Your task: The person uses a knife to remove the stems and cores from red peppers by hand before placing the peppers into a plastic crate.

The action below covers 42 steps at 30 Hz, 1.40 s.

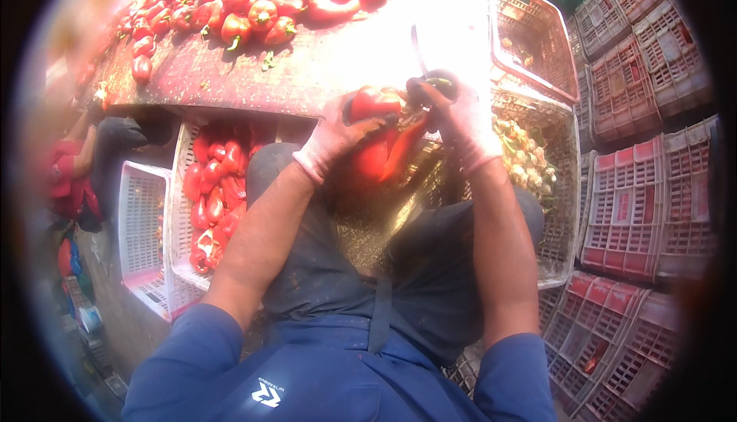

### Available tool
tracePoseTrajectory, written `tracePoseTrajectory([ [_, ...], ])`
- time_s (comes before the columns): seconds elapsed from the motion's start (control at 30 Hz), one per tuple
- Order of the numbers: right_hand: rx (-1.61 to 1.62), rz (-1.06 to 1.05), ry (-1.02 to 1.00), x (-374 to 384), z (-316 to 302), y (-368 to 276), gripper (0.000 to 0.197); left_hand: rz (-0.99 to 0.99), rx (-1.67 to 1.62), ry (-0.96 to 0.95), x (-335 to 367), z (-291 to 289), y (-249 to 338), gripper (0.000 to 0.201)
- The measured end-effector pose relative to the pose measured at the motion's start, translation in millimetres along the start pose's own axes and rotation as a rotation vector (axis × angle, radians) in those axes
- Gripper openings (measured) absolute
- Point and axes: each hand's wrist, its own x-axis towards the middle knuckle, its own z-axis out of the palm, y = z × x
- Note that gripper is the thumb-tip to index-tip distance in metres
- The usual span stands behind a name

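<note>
My left hand [334, 136] cups the pepper [375, 103] at the bench's [192, 84] near edge; what my right hand [467, 124] pinches, I cannot tell. I'd steady the pepper firmly without crushing, left fingertips clear.

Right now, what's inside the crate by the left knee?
Heaped red bell peppers; one at the near end looks opened, pale inside. The crate's floor is buried under them, and the left leg and left forearm cover part of its right side.
</note>
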Motion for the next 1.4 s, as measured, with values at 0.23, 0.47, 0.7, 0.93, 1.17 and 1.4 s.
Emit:
tracePoseTrajectory([
  [0.23, 0.089, 0.225, 0.080, -13, 6, -25, 0.027, 0.385, 0.706, 0.236, 0, 1, -14, 0.059],
  [0.47, 0.209, 0.210, 0.109, -16, 6, -22, 0.032, 0.498, 0.787, 0.335, 3, 5, -19, 0.063],
  [0.7, 0.299, 0.184, 0.169, -22, 13, -33, 0.034, 0.332, 0.510, 0.363, 1, 14, -19, 0.053],
  [0.93, 0.125, -0.023, 0.263, -18, 19, -8, 0.038, 0.192, 0.043, 0.255, 6, 22, -8, 0.035],
  [1.17, -0.001, -0.124, 0.267, -23, 26, -8, 0.036, -0.038, -0.274, 0.276, 6, 23, -8, 0.025],
  [1.4, -0.352, -0.301, 0.295, -23, 33, -4, 0.033, -0.188, -0.480, 0.262, 8, 17, -16, 0.027],
])
